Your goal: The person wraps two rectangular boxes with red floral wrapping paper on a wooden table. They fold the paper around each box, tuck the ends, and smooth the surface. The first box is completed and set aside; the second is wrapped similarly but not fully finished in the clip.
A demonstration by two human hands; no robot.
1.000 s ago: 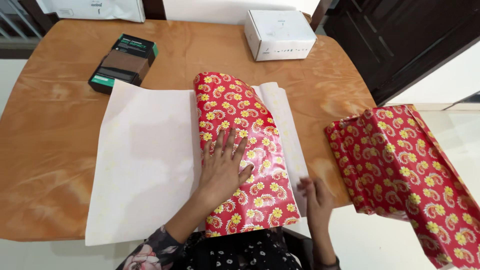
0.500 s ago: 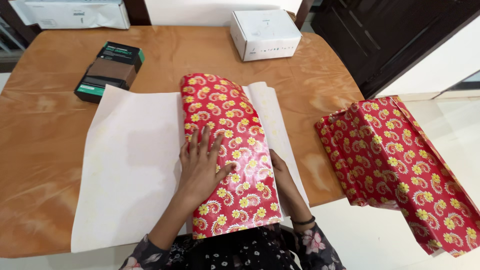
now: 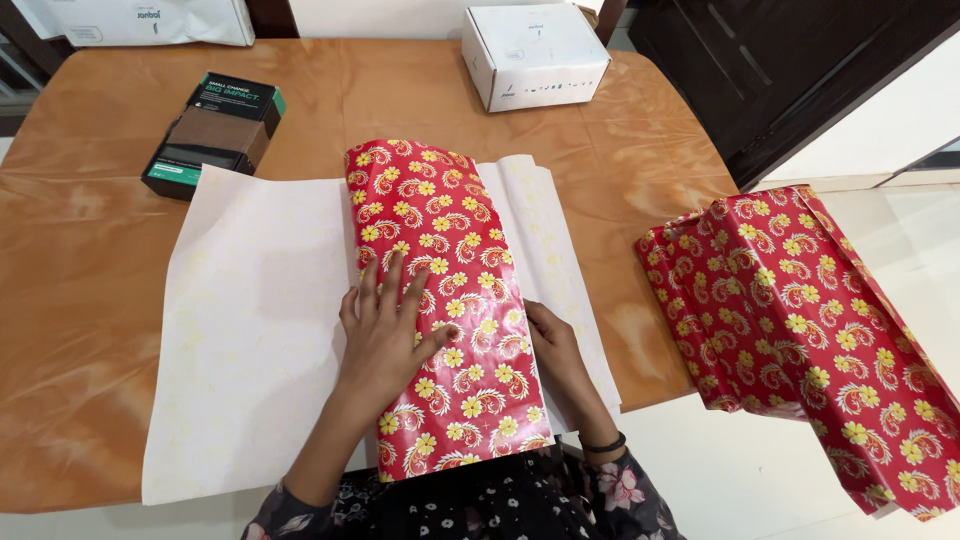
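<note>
**Folded flap could spring back or crease crooked**

At centre frame the red flowered wrapping paper (image 3: 440, 290) is folded over onto its own white underside. The left hand (image 3: 385, 335) lies flat on it, fingers spread, gripping nothing. The right hand (image 3: 553, 350) rests open at the flap's right edge, partly tucked under; whether it pinches the paper I cannot tell. If either palm lifts, the springy flap may unroll. Uneven pressure could set the fold askew. The sheet's lower edge overhangs the table (image 3: 90, 300), so it might slide.
</note>
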